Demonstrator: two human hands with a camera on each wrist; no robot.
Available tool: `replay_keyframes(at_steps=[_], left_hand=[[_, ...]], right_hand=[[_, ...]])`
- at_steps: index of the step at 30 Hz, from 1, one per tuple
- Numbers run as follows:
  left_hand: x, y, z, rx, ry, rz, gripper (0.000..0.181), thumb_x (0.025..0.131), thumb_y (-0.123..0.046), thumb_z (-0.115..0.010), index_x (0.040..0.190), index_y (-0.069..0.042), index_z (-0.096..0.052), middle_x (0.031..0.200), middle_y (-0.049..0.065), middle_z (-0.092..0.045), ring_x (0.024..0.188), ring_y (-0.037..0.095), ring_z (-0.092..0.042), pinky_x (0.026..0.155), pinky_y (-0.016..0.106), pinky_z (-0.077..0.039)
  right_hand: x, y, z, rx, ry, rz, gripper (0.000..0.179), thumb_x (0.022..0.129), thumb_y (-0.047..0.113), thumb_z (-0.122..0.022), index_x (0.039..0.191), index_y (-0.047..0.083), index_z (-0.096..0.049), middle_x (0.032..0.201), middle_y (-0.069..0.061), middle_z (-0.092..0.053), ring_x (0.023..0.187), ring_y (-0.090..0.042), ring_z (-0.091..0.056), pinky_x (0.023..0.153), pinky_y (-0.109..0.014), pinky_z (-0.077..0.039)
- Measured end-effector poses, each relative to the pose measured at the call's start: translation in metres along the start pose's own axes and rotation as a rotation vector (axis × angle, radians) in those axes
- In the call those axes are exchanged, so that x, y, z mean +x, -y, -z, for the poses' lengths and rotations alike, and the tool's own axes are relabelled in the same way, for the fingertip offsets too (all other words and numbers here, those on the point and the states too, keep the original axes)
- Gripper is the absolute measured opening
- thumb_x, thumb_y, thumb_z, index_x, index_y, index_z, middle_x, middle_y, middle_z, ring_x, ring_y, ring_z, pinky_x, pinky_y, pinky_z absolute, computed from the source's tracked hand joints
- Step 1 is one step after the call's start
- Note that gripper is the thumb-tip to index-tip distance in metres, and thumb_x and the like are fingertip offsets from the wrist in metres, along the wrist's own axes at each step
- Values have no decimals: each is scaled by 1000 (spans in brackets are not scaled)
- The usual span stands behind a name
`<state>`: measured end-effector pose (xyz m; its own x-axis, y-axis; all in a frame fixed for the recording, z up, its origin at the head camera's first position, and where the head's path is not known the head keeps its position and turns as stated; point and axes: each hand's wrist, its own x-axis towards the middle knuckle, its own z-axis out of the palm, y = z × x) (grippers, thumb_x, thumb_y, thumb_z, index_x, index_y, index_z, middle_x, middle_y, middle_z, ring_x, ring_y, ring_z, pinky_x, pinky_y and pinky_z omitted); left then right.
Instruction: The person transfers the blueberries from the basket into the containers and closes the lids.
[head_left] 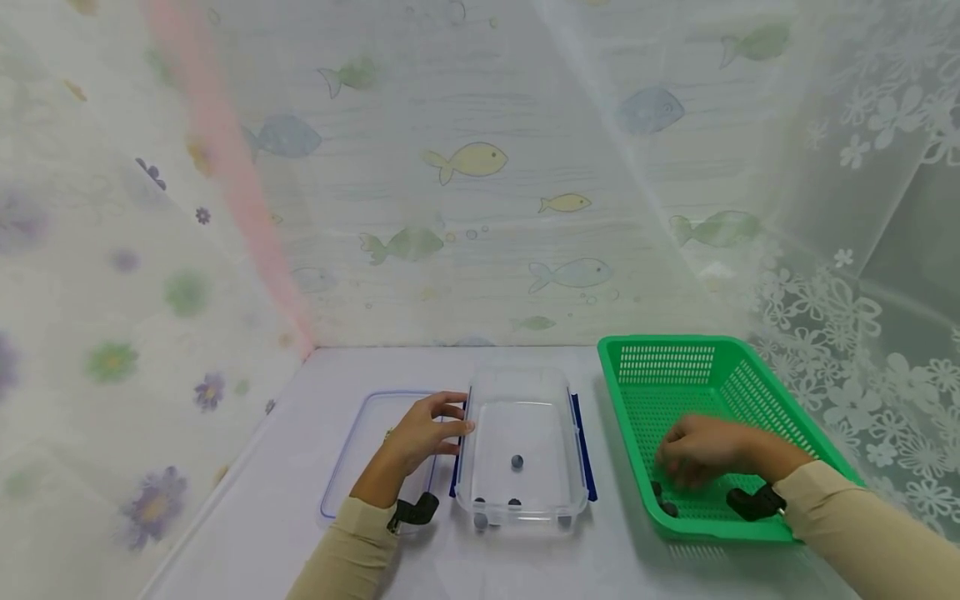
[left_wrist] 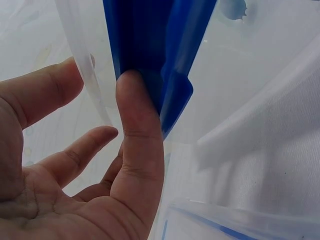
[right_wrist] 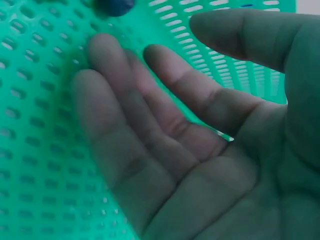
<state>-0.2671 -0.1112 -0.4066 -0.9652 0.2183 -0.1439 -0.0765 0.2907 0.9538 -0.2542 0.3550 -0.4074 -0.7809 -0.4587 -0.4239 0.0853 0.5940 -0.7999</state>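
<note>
We see the right hand [head_left: 701, 452] blurred near the green basket's [head_left: 727, 532] left edge; its wrist view crops one dark ball [right_wrist: 118, 7].

The box [head_left: 525, 518] looks smooth, glossy plastic and the basket [head_left: 720, 532] perforated plastic.

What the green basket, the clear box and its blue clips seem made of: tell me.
The green basket: likely molded plastic, slightly glossy, with regular slots and one even color.
The clear box: probably rigid plastic, smooth and shiny, see-through with bright edges; glass can't be excluded.
The blue clips: apparently hard, opaque plastic, satin, with crisp molded edges.
</note>
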Motion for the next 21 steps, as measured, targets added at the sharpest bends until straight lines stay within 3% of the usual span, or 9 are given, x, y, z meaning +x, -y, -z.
replay_keyframes(at_steps=[10, 21], left_hand=[[0, 0, -2, -4, -3, -1, 68, 91, -20, -82, 151, -9, -51, 137, 23, -56, 109, 36, -69, 83, 40, -66], [0, -1, -1, -6, -8, -3, 69, 90, -20, -82, 151, -9, -51, 137, 23, -56, 106, 34, -70, 83, 40, -65]], right_hand=[[1, 5, -15, 19, 70, -19, 21, 99, 17, -64, 104, 0, -75, 95, -21, -71, 81, -32, -75, 69, -43, -65], [6, 12, -23, 13, 140, -17, 25, 97, 15, -60, 91, -7, -72, 92, -20, -73, 73, -24, -71, 68, -41, -64]])
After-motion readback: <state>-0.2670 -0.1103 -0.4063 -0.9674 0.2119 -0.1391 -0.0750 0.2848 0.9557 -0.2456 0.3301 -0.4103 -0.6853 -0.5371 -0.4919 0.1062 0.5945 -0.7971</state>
